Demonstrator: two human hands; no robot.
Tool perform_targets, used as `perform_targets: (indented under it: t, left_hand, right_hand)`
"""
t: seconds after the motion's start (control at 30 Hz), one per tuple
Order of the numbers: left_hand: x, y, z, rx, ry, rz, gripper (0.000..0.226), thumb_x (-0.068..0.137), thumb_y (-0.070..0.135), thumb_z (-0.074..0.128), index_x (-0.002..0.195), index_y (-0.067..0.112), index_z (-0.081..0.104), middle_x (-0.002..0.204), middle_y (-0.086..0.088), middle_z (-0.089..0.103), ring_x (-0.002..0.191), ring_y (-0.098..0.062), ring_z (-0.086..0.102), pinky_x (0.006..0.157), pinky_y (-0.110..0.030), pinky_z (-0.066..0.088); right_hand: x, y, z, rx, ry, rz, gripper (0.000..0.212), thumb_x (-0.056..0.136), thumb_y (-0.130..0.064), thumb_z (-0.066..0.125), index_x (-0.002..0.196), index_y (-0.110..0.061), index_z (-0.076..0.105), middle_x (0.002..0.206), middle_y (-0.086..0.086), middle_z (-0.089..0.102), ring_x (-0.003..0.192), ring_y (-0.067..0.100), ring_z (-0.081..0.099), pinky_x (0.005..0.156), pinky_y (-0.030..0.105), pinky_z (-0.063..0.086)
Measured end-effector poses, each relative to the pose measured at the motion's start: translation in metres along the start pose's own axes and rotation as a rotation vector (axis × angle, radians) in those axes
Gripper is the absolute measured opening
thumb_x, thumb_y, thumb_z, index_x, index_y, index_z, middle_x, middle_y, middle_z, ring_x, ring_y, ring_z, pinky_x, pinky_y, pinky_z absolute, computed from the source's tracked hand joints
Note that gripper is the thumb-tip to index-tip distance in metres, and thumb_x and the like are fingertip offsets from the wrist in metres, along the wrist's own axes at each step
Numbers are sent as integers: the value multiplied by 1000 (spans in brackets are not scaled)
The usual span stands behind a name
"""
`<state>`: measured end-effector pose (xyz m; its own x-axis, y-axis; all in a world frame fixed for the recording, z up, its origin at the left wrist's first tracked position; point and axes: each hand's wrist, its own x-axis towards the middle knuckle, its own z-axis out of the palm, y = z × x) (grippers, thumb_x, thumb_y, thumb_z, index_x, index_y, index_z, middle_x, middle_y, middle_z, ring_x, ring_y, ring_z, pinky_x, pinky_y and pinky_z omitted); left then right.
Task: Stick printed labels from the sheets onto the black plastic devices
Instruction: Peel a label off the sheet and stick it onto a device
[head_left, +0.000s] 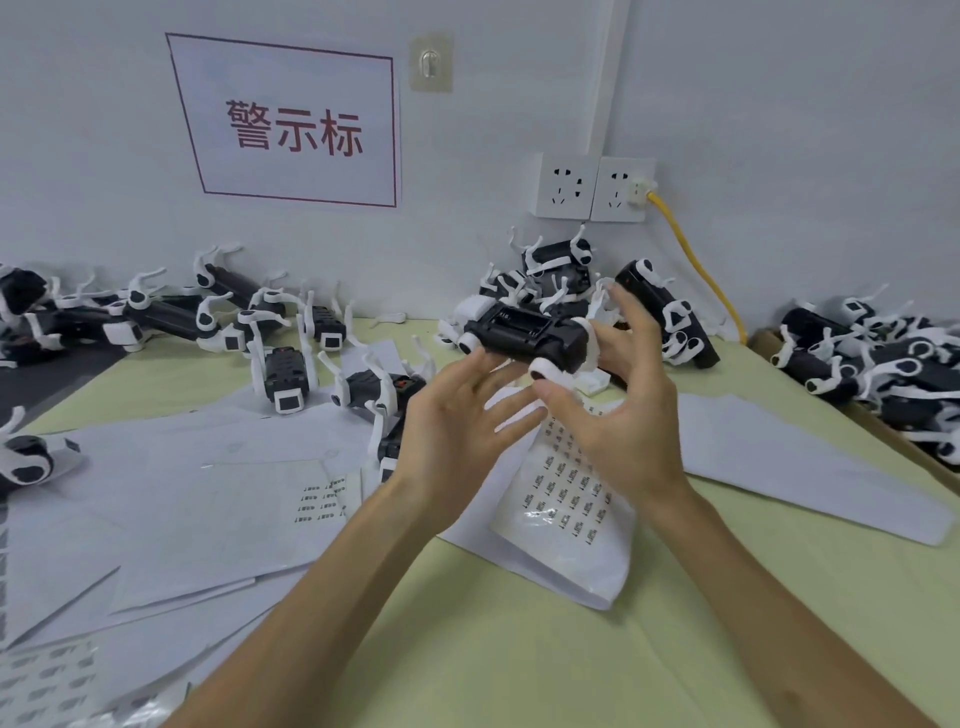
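Observation:
I hold a black plastic device (524, 332) with white leg joints in the air above the table, its underside turned toward me. My right hand (618, 415) grips its right end, thumb under a white joint and fingers behind the body. My left hand (457, 421) is spread with straight fingers, and its upper fingertips touch the device's left end. Below my hands lies a label sheet (566, 504) with rows of small printed labels. A second sheet (322, 499) with a few labels lies to the left.
Heaps of the same black-and-white devices lie along the wall at the left (171, 312), behind my hands (550, 275) and at the right (872, 353). White backing sheets (171, 519) cover the green table (571, 665). A yellow cable (696, 265) hangs from the wall socket.

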<state>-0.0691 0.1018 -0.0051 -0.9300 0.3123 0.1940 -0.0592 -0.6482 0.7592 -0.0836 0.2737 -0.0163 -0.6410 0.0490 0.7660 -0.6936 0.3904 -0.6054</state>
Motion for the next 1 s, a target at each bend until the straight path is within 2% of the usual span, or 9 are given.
perform_targets:
  t: [0.1,0.23,0.4,0.6,0.7,0.8,0.87,0.93,1.0]
  left_hand:
    - [-1,-2,0,10,163,67,52,84,31,61,122,-4,67,124,-25,68,113,-35,70,103,-46,54]
    - [-1,-3,0,118,204,159,32,82,24,61,99,-1,73,92,-17,69,87,-31,70,93,-42,60]
    - [2,3,-3,211,251,301,20,82,23,58,69,7,62,75,-10,64,69,-22,61,70,-30,54]
    - [-2,4,-1,554,205,455,23,87,26,63,103,10,68,110,-7,73,108,-22,67,85,-21,49]
    - [-5,0,2,649,120,381,36,87,33,67,118,15,64,120,2,72,115,-12,66,87,-16,49]
    - [-6,-2,3,724,101,302,40,84,36,70,120,21,62,114,-1,74,106,-19,71,79,-18,53]
    - [-6,-1,3,762,81,262,38,84,34,71,119,22,61,106,-5,76,91,-26,74,73,-31,58]
    - [-6,3,4,766,27,187,41,84,34,70,122,20,61,102,-8,77,86,-26,75,82,-46,57]
    - [-7,5,4,757,-7,118,46,85,35,70,126,19,60,99,-10,77,84,-22,73,85,-47,56]
  right_hand:
    - [2,-2,-3,78,59,-4,90,82,-22,84,154,-24,30,120,-8,70,119,14,65,98,20,48]
    - [0,-4,0,97,95,7,89,83,-22,83,154,-22,29,122,-5,70,121,18,64,101,25,48]
    - [4,-4,-8,119,196,64,86,83,-27,83,152,-18,32,131,6,66,123,18,63,106,38,49]
    - [11,-9,-13,342,260,202,75,79,-40,81,141,-23,42,124,-13,69,120,15,65,93,32,57]
    - [14,-11,-12,462,173,302,82,76,-53,82,141,-21,45,117,2,73,116,25,68,87,34,59]
    - [13,-12,-11,522,39,349,82,74,-61,81,139,-23,48,114,8,75,108,29,72,85,36,58]
    - [13,-13,-11,570,-18,353,78,77,-58,80,138,-23,48,114,10,75,108,31,72,86,37,58]
    - [12,-14,-11,592,-52,357,78,77,-59,80,138,-23,48,115,11,75,109,34,71,88,41,58]
    - [11,-16,-10,590,-65,359,80,76,-61,80,137,-22,48,113,12,75,107,35,71,89,44,58]
